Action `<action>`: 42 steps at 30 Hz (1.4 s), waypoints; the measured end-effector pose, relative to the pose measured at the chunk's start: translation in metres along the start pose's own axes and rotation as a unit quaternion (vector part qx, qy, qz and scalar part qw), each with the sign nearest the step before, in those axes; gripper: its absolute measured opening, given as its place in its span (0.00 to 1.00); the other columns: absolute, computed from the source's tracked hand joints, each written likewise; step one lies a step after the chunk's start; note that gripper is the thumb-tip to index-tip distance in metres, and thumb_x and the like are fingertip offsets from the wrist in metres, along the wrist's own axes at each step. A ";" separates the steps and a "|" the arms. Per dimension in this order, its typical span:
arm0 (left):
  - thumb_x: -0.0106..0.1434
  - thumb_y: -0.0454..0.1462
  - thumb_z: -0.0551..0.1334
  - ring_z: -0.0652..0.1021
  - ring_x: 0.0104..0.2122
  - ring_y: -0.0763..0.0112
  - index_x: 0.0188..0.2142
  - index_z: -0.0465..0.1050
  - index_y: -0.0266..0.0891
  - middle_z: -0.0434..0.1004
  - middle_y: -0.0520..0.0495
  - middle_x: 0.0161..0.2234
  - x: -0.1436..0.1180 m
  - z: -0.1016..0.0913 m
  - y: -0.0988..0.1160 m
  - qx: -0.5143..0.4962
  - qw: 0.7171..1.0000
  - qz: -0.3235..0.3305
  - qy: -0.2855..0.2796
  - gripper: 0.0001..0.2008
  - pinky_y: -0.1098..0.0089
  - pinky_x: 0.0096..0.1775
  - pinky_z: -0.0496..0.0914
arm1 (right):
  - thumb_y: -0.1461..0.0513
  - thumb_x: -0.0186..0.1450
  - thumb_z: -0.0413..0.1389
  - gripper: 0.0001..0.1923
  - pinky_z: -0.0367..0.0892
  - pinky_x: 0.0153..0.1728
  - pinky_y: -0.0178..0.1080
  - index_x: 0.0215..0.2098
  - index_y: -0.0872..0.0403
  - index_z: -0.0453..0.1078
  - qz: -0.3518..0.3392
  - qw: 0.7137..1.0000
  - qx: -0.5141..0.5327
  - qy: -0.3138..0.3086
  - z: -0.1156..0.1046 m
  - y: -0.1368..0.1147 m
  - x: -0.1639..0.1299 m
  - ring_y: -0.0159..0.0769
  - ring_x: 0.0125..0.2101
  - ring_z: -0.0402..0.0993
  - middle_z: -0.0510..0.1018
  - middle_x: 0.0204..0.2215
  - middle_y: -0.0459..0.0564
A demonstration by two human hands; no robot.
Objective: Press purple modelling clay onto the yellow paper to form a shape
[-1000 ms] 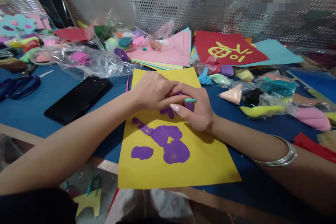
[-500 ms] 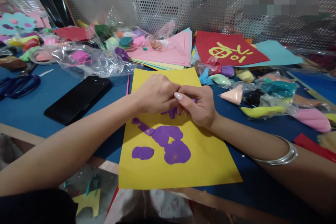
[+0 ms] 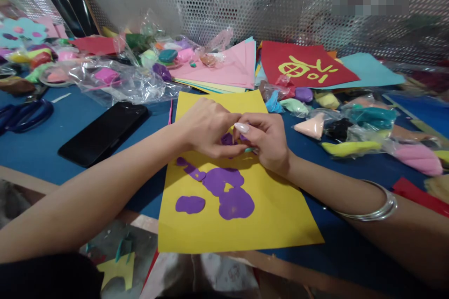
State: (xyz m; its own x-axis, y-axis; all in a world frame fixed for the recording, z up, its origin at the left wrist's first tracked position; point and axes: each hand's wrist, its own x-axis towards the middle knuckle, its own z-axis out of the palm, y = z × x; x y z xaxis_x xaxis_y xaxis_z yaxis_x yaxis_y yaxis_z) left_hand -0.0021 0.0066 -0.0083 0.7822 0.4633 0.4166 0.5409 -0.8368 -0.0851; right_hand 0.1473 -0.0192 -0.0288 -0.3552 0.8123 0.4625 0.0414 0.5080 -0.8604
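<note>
A yellow sheet of paper lies in front of me. Flat purple clay shapes are pressed onto it, with a separate purple oval to their left. Over the sheet's upper half, my left hand and my right hand meet at the fingertips. Purple clay shows between them. My right hand is closed, thumb and fingers pinched on the clay. My left hand has its index finger and thumb around the clay, their tips against my right fingers. The fingers partly hide the clay.
A black phone and blue-handled scissors lie to the left. Bagged clay is scattered on the right. Behind the sheet are pink papers and a red card with yellow shapes. A perforated metal panel stands at the back.
My left thumb has moved down and away from the index finger, so more of the purple clay shows between my hands. The arms and the shapes on the paper stay put.
</note>
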 end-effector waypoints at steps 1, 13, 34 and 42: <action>0.51 0.52 0.51 0.63 0.13 0.77 0.18 0.62 0.38 0.64 0.52 0.13 0.000 0.000 0.000 0.005 1.000 0.000 -0.002 0.20 0.72 0.19 0.49 | 0.57 0.58 0.52 0.17 0.52 0.16 0.28 0.15 0.57 0.61 0.008 1.000 0.011 -0.009 0.000 0.000 0.000 0.22 0.15 0.58 0.64 0.12 0.41; 0.53 0.45 0.48 0.61 0.13 0.77 0.17 0.65 0.37 0.64 0.50 0.12 -0.001 0.001 -0.004 0.020 1.000 -0.006 0.001 0.17 0.73 0.19 0.48 | 0.60 0.58 0.50 0.15 0.53 0.18 0.29 0.15 0.57 0.62 -0.026 0.994 -0.103 -0.041 -0.003 -0.003 0.000 0.22 0.15 0.56 0.62 0.11 0.41; 0.48 0.46 0.51 0.60 0.13 0.78 0.14 0.60 0.38 0.63 0.51 0.12 0.001 -0.003 -0.003 -0.007 1.000 -0.004 -0.002 0.15 0.73 0.19 0.49 | 0.60 0.55 0.52 0.08 0.53 0.21 0.30 0.22 0.56 0.66 -0.087 0.971 -0.217 -0.047 -0.001 -0.002 -0.002 0.22 0.16 0.56 0.65 0.14 0.40; 0.47 0.46 0.52 0.59 0.14 0.78 0.16 0.63 0.38 0.62 0.52 0.11 0.001 -0.002 -0.004 0.005 1.000 -0.003 -0.009 0.14 0.72 0.20 0.49 | 0.60 0.55 0.52 0.07 0.52 0.21 0.29 0.23 0.56 0.66 -0.091 0.972 -0.212 -0.043 0.001 -0.002 -0.002 0.21 0.16 0.54 0.63 0.14 0.39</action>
State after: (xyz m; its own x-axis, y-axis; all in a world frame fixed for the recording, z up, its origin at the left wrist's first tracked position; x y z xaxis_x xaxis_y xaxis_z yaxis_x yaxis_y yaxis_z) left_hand -0.0042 0.0097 -0.0055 0.7840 0.4744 0.4003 0.5494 -0.8305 -0.0920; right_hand 0.1477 -0.0222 -0.0287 -0.4685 0.6804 0.5636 0.3461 0.7283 -0.5915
